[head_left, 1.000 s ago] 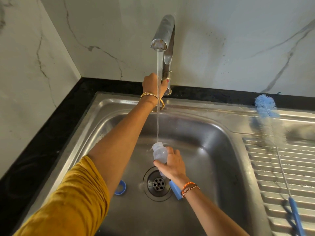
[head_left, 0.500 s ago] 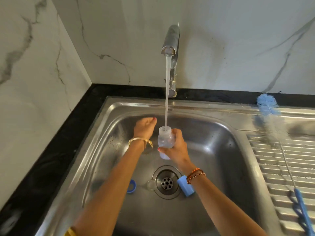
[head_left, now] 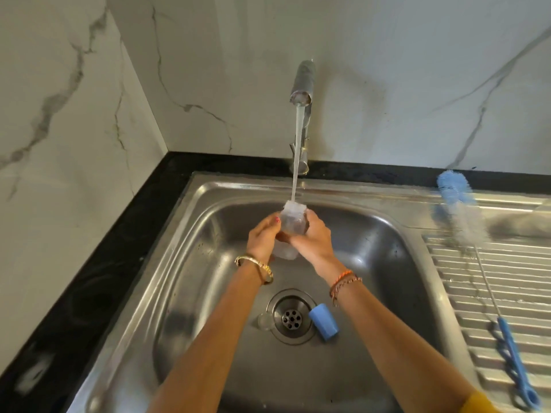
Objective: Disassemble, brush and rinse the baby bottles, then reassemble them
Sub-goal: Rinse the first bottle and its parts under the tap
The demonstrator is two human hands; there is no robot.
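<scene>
Your left hand (head_left: 262, 238) now joins your right hand (head_left: 313, 238), both curled around the bottle (head_left: 290, 223) under the water (head_left: 298, 150); you are rinsing, reassembly remains.

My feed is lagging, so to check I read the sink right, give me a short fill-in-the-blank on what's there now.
1. Both hands hold the clear bottle under the running ____.
2. The blue cap lies on the sink floor, just right of the ____.
3. The bottle brush lies on the ridged ____ to the right of the basin.
4. The left hand and right hand have a grip on the same ____.

Missing words: water; drain; drainboard; bottle
</scene>
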